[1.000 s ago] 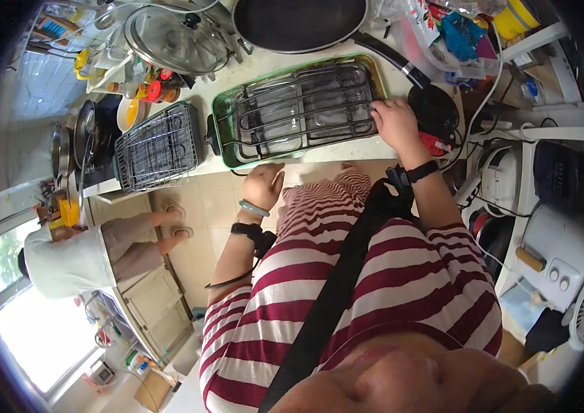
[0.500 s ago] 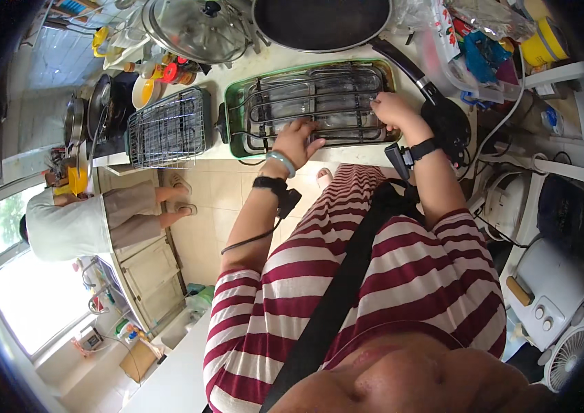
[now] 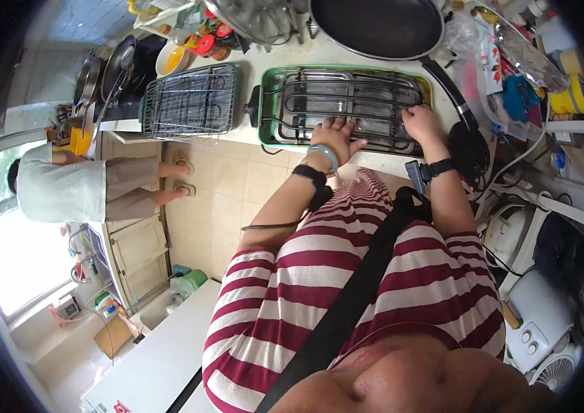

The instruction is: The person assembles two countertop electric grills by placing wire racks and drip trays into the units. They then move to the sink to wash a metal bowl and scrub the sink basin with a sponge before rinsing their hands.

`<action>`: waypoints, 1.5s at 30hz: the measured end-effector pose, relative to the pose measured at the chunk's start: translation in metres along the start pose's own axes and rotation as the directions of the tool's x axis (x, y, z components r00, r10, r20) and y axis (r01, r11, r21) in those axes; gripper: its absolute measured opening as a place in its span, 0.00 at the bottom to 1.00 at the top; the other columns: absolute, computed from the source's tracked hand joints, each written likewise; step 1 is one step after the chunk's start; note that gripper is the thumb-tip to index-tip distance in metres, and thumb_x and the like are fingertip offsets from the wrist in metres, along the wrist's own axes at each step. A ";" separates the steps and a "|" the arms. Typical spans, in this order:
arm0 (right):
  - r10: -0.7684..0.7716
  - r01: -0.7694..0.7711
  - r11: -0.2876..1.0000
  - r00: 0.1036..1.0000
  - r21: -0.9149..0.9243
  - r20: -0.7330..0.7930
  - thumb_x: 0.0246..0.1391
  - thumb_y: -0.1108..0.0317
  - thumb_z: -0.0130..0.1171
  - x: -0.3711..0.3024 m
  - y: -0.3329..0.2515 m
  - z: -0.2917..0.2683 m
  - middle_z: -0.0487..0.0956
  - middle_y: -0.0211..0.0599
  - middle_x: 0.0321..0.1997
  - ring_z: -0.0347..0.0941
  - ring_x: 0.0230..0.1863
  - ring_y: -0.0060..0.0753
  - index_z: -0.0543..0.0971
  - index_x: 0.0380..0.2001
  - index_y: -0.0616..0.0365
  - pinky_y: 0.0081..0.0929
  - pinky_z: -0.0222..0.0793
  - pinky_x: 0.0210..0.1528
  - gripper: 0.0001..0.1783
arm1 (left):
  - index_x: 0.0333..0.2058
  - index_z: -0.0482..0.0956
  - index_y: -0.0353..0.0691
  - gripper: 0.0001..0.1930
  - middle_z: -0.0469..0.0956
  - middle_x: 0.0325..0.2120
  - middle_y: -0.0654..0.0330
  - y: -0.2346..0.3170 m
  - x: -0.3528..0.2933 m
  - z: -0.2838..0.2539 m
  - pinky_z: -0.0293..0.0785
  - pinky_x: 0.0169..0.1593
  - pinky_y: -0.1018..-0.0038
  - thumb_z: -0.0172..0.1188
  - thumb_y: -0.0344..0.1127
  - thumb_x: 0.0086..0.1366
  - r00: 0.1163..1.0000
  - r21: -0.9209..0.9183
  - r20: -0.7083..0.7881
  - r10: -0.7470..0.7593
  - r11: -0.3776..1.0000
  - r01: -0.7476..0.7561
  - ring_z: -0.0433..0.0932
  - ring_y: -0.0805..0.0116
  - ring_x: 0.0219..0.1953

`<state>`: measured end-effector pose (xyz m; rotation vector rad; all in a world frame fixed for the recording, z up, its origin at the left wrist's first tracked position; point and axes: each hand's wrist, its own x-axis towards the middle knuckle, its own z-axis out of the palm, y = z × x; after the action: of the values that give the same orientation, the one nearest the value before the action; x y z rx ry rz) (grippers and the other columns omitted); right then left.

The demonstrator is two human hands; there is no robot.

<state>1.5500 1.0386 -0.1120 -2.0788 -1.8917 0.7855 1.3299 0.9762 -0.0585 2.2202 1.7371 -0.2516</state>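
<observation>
An electric grill lies along the near edge of the counter, its green tray (image 3: 271,76) under a looped black heating element (image 3: 347,98). Through the loops shows a shiny, wet-looking tray bottom. My left hand (image 3: 332,138), with a pale bangle at the wrist, rests on the near bars of the element, fingers spread and thumb pointing right. At the grill's right end, my right hand (image 3: 421,125) has its fingers curled closed on the end of the heating element; the fingertips are partly hidden. A black control box (image 3: 253,107) sits at the tray's left end.
Left of the grill lies a wire rack (image 3: 192,102) on a dark tray. Behind are a frying pan (image 3: 378,24), a glass lid (image 3: 257,17), spice jars (image 3: 210,45) and a bowl (image 3: 171,58). A plastic bin (image 3: 488,103) stands right. Another person (image 3: 65,182) works at the far left.
The whole view has swung, so the counter and grill appear farther right. My left fingers are more spread on the bars; my right hand stays at the element's right end.
</observation>
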 end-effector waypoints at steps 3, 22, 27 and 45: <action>-0.002 0.002 1.000 1.000 -0.003 0.003 0.47 0.56 0.50 -0.008 -0.003 -0.008 0.73 0.52 0.39 0.70 0.41 0.50 0.76 0.34 0.63 0.36 0.65 0.44 0.20 | 0.54 0.61 0.49 0.33 0.61 0.54 0.57 0.013 0.005 -0.014 0.56 0.54 0.62 0.39 0.63 0.56 0.986 -0.012 0.141 -0.089 0.996 0.092 0.58 0.54 0.55; 0.059 -0.050 0.995 0.993 -0.083 0.099 0.48 0.54 0.51 -0.009 0.016 -0.012 0.72 0.51 0.44 0.68 0.46 0.50 0.74 0.42 0.58 0.36 0.64 0.47 0.22 | 0.48 0.67 0.43 0.25 0.69 0.45 0.52 -0.007 -0.021 0.011 0.58 0.53 0.60 0.52 0.50 0.54 0.911 -0.124 -0.379 0.161 0.967 -0.223 0.66 0.56 0.48; 0.037 -0.034 0.998 0.998 -0.056 0.050 0.48 0.56 0.52 -0.010 0.030 -0.014 0.73 0.51 0.42 0.69 0.44 0.50 0.75 0.39 0.60 0.37 0.65 0.45 0.20 | 0.27 0.74 0.36 0.06 0.74 0.24 0.57 -0.047 -0.076 0.021 0.70 0.28 0.73 0.57 0.32 0.52 0.830 -0.467 -0.539 -0.145 0.871 -0.151 0.73 0.63 0.24; -0.569 0.631 0.772 0.739 -0.076 0.360 0.50 0.55 0.49 -0.027 -0.077 0.013 0.69 0.50 0.47 0.68 0.45 0.48 0.63 0.51 0.56 0.38 0.64 0.45 0.27 | 0.27 0.73 0.33 0.05 0.77 0.23 0.57 -0.028 -0.034 0.078 0.69 0.24 0.85 0.55 0.29 0.56 0.821 -0.859 0.467 -0.329 -0.390 0.333 0.75 0.75 0.22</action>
<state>1.4769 1.0209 -0.0777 -1.2921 -2.7028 0.8166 1.2983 0.9241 -0.1241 0.2842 1.4355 0.8495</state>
